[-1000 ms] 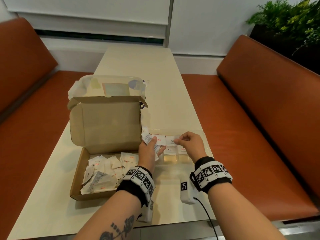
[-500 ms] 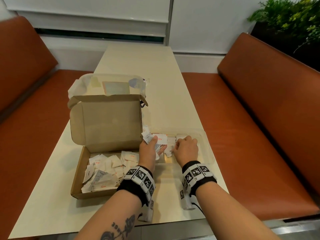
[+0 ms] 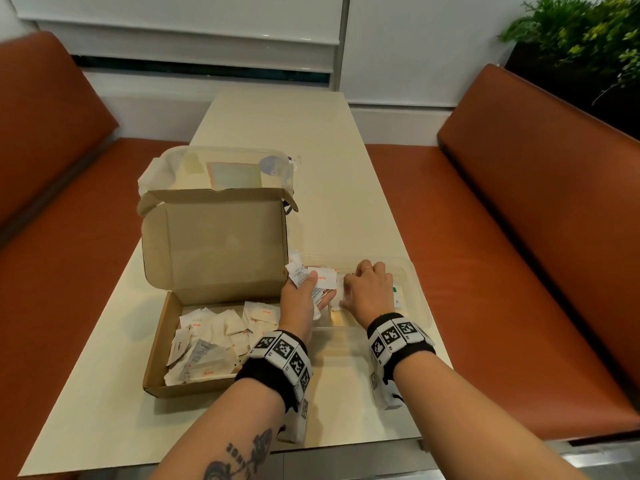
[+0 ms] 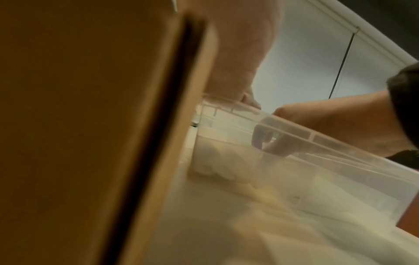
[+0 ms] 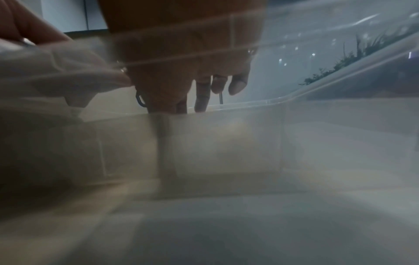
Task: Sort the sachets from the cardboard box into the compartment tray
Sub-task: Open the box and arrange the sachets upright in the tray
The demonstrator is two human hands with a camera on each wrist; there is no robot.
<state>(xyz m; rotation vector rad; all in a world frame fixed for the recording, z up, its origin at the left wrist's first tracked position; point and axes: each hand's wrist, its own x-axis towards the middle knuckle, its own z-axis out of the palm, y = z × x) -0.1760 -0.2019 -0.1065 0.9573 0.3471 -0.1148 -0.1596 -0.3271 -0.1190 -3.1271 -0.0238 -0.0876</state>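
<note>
Holding a fanned bunch of sachets, the left hand sits at the tray's left end, thumb curled over the packets; one shows red "Salt" print. The bunch lies just left of the right hand, nearly touching it, its spread running left to right toward that hand.

The right hand is down inside the clear compartment tray, knuckles up, fingers curled downward into a middle compartment. The right-wrist view shows the fingertips dipping behind a divider wall. Whether they pinch a sachet there: cannot tell, tips hidden in the head view and blurred in the wrist views.

White sachets already lie in compartments under and beside that hand; one with a green mark at the tray's right end.

Judgement: placing step under way; the next transfer turns on the right hand lifting and reaching a short way left to the held bunch, since it is the nearer free hand.

Outward: cardboard box just left of the tray, lid up, many sachets loose inside. A clear lidded container stands behind the box. All on a cream table between orange benches.
</note>
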